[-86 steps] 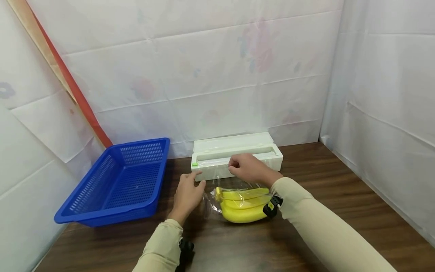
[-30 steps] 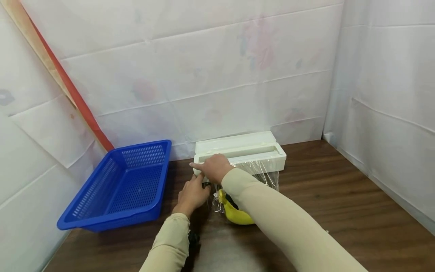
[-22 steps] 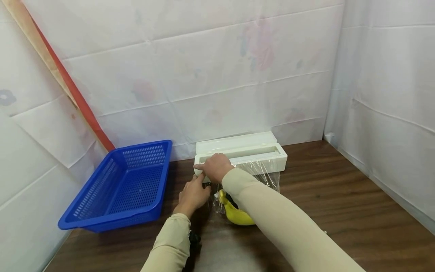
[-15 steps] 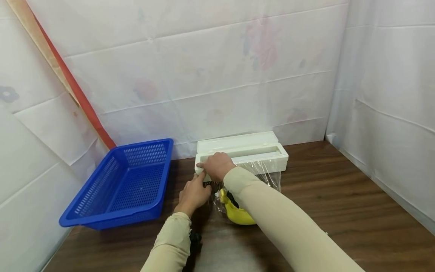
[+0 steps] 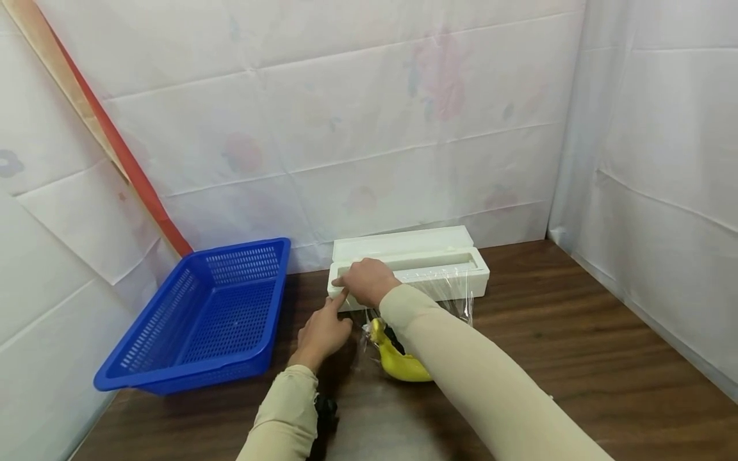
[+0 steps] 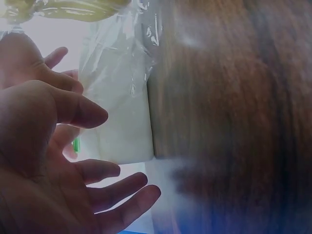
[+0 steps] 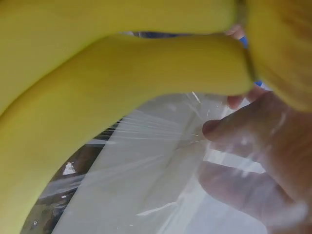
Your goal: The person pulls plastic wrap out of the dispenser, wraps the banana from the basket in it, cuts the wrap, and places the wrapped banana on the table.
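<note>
A white cling film box stands against the back wall with its lid raised and a film roll inside. Clear film runs from it over a bunch of bananas, largely covered by my right forearm. My right hand is at the box's left end, index finger stretched left. Beside its fingers in the left wrist view shows a small green slider; the grip on it is hidden. My left hand, fingers spread in the left wrist view, reaches the box's left front corner, its index fingertip close to the right hand.
A blue plastic basket stands left of the box on the dark wooden table. Pale sheeting covers the walls behind and at the sides. A red and tan strip leans at the left.
Since the earliest frame, my right hand has moved left from the box's middle to its left end, and my left hand has come nearer the corner. Lately both have barely shifted.
</note>
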### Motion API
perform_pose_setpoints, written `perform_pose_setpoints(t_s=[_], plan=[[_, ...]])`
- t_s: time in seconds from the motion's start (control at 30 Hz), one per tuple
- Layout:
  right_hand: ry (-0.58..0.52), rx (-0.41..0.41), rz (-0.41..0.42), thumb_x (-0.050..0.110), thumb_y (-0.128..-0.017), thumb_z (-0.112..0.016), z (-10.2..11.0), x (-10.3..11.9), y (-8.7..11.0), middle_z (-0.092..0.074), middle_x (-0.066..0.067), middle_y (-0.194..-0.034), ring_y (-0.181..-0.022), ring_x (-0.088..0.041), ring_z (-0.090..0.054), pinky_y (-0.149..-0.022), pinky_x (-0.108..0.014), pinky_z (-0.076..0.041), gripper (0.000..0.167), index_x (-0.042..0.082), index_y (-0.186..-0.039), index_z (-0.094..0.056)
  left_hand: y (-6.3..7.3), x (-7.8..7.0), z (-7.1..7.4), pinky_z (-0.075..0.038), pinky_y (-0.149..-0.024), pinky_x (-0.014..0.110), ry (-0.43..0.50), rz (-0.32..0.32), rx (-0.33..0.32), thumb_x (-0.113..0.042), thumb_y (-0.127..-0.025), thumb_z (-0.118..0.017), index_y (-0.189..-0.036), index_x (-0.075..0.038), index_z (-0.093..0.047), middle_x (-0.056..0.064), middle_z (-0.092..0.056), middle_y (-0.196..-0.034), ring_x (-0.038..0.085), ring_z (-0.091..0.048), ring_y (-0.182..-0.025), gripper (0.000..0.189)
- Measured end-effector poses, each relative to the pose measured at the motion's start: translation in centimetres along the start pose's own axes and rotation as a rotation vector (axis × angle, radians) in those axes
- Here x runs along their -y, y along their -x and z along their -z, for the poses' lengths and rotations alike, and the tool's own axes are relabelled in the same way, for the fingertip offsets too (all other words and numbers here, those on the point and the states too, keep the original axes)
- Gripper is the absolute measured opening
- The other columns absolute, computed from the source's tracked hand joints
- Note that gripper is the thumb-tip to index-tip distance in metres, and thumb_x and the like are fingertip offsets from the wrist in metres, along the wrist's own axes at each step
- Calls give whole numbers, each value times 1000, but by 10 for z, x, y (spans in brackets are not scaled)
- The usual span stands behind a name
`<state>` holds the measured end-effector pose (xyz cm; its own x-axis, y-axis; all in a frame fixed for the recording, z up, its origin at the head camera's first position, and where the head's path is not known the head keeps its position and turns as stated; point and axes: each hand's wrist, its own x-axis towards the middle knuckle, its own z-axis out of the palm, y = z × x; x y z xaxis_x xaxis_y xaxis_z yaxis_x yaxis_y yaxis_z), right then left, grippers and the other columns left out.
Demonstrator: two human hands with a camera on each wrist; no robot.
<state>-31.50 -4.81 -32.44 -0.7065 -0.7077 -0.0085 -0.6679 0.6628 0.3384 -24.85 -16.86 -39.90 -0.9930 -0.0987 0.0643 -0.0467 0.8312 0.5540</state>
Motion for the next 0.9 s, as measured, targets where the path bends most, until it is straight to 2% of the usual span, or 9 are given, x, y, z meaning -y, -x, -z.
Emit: perform_pose_setpoints(t_s=[0.17,0.27,0.4,0.5,0.63,0.77,0.9], plan=[[-7,-8,-16,19,-100,-62,0,4,0,-72,-1,-114,-96,-22,-67,-82,-36,-56,50,41,-144,-53,2,-1,0,-40,-91,73,-5,-1,-13,-25,-92,-58,-157,-35,-34,20,-32,-158,48,-49,-128,69],[-16,8,-41,25,-101,-59,3,9,0,-71,-1,-117,-100,-22,-67,-84,-37,-56,48,40,-146,-52,2,-3,2,-37,-93,74,5,-3,-29,-24,-92,-59,-155,-31,-39,21,-23,-161,47,-42,-134,67],[1,42,-62,29,-102,-55,6,18,1,-70,-1,-117,-100,-20,-66,-81,-34,-56,49,36,-150,-48,1,-2,5,-36,-94,76,-2,-26,-49,-22,-91,-58,-153,-28,-45,15,-8,-166,44,-31,-142,64],[32,56,-54,29,-101,-55,8,23,1,-70,-1,-111,-95,-17,-66,-80,-32,-56,50,32,-151,-48,0,0,6,-44,-85,72,-46,-48,-58,-23,-92,-58,-153,-27,-45,10,-7,-167,44,-43,-134,62],[65,60,-41,30,-102,-54,7,26,2,-70,-1,-108,-91,-16,-66,-80,-30,-56,49,28,-151,-48,0,2,8,-49,-72,64,-114,-61,-60,-26,-93,-58,-153,-28,-44,9,-12,-166,44,-59,-114,62],[64,49,-27,30,-103,-55,3,24,1,-70,-1,-109,-91,-16,-66,-80,-30,-56,48,26,-150,-49,-1,2,9,-49,-72,64,-152,-60,-50,-26,-93,-59,-153,-29,-45,8,-15,-166,44,-61,-111,61],[49,39,-12,30,-101,-58,1,21,4,-70,0,-109,-91,-16,-67,-78,-30,-56,47,25,-147,-53,-2,0,9,-49,-67,59,-187,-72,-48,-26,-93,-59,-153,-30,-45,8,-18,-165,43,-66,-92,61]])
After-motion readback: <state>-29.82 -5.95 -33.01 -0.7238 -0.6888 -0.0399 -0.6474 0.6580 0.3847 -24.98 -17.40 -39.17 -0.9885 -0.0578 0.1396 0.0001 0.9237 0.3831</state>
